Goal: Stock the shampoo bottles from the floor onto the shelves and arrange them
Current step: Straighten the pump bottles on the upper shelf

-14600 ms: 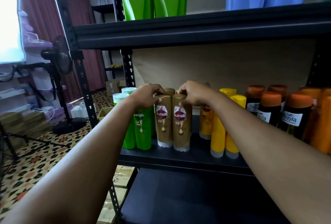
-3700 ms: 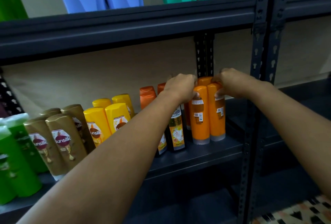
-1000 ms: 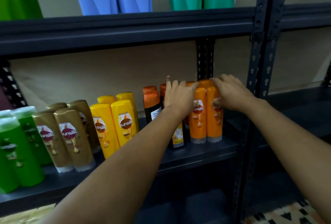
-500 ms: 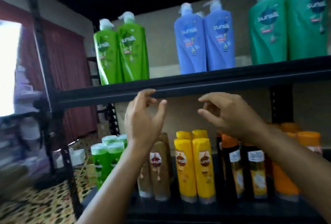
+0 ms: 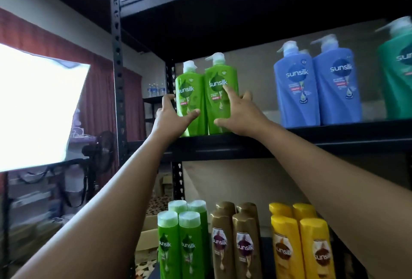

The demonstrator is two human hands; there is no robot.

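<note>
Left hand (image 5: pixel 170 118) grips left green pump bottle (image 5: pixel 189 100); right hand (image 5: pixel 239 113) fingers spread on right one (image 5: pixel 219 98), bases hidden

A big bright window (image 5: pixel 33 109) glows far left of the fingers, with a red curtain (image 5: pixel 98 100) beside it. A dark fan (image 5: pixel 101 151) stands below, lower than the fingers. Small water bottles (image 5: pixel 156 91) sit far behind.

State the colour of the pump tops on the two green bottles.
White pump tops on the tall green pump bottles, seen in the head view.

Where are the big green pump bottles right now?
The green pump bottles stand together at the left end of the upper shelf, left of the blue pump bottles, with both hands on them.
</note>
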